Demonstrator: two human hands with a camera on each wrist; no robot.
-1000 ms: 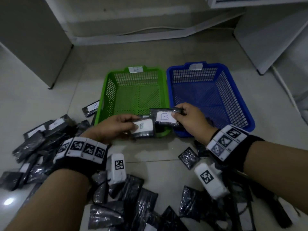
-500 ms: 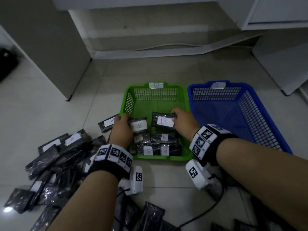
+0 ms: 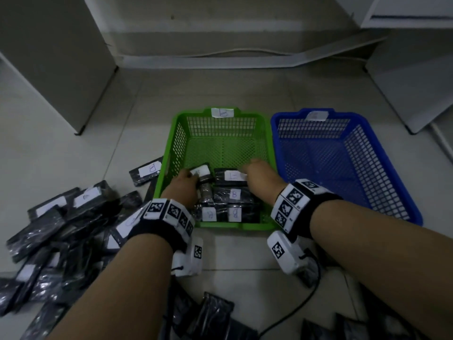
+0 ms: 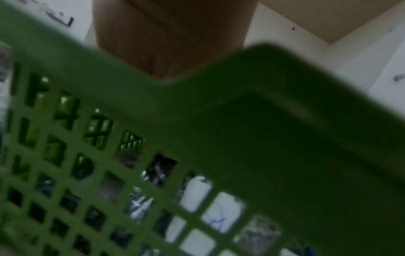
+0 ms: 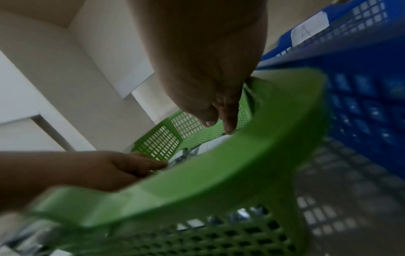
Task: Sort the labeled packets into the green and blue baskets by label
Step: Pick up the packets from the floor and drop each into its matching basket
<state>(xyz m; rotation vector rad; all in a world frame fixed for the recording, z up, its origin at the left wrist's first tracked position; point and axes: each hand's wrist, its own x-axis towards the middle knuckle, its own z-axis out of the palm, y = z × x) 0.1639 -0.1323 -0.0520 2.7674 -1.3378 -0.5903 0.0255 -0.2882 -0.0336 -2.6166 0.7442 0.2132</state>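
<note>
The green basket [image 3: 176, 133], tagged B, holds several black packets with white B labels [image 3: 234, 193] along its near side. Both hands reach over its front rim. My left hand [image 3: 188, 177] pinches the left end of a labeled packet [image 3: 202, 171]; in the right wrist view its curled fingers [image 5: 157, 164] close on that packet. My right hand [image 3: 247, 168] lies at the right end of another packet [image 3: 230, 176], and its fingers [image 5: 228, 124] point straight down with nothing between them. The blue basket [image 3: 318, 168] on the right holds nothing. The left wrist view shows only green mesh [image 4: 263, 121].
A heap of black packets [image 3: 61, 229] covers the floor at left, one packet [image 3: 147, 170] lies against the green basket's left wall, and more [image 3: 215, 312] lie by my forearms. A grey cabinet [image 3: 49, 57] stands back left, a white one [image 3: 411, 82] back right. A cable [image 3: 294, 310] trails below.
Both hands carried their packets from above the green basket's front rim down into it. The right hand's fingers have straightened off its packet. The view has tilted up.
</note>
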